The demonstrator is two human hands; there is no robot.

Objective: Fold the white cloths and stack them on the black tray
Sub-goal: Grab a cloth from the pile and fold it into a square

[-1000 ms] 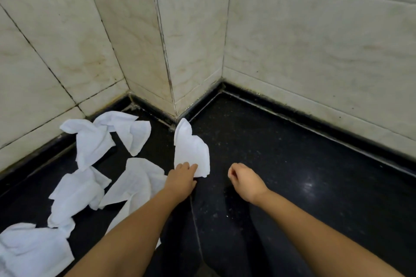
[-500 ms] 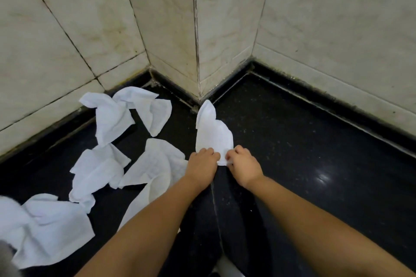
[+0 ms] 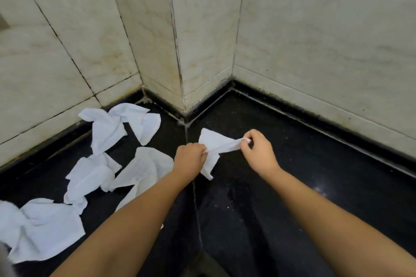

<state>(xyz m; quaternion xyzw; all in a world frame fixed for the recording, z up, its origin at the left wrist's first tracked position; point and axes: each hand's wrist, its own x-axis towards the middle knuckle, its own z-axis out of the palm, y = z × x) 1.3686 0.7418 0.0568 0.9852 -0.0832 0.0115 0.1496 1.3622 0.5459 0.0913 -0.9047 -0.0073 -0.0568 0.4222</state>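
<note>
A small white cloth (image 3: 217,144) is stretched between both hands just above the black floor. My left hand (image 3: 190,158) pinches its near-left edge and my right hand (image 3: 258,149) pinches its right corner, so the cloth is pulled taut, with one loose flap hanging down below my left hand. Several crumpled white cloths lie on the floor to the left: one near the wall (image 3: 117,125), one in the middle (image 3: 90,176), one beside my left forearm (image 3: 146,168) and one at the bottom left (image 3: 42,227). No black tray is in view.
Pale marble wall tiles meet the floor at a protruding corner (image 3: 180,87) straight ahead. The glossy black floor (image 3: 292,175) extends to the right, bounded by a dark skirting strip (image 3: 337,128) along the wall.
My right hand took hold of the cloth beside my left hand, then pulled to the right, lifting and stretching the cloth between both hands. The camera tilted slightly.
</note>
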